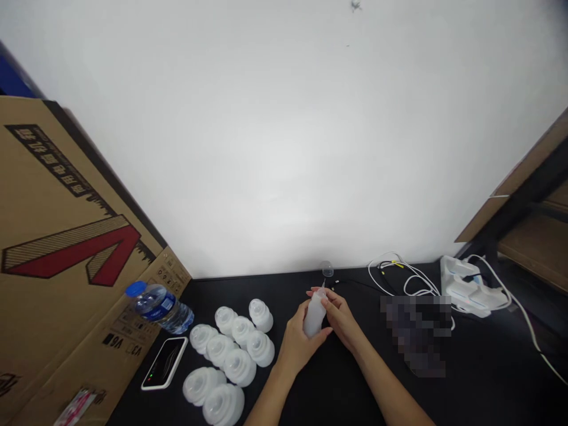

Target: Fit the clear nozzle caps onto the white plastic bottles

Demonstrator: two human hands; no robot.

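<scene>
Black tabletop (355,384). Left side: cardboard box (80,236) along the edge, water bottle (162,309) on its side against it, blue cap pointing left. Near left: power bank (165,362), flat, just beside the box. Left of center: nine translucent white domes (239,367) in a loose cluster, most touching. Far edge, center: small clear cap (327,269). Far right: white cables (399,278) looped beside a white dock (470,290). Near that, pixelated patch (415,334), contents unreadable.
</scene>
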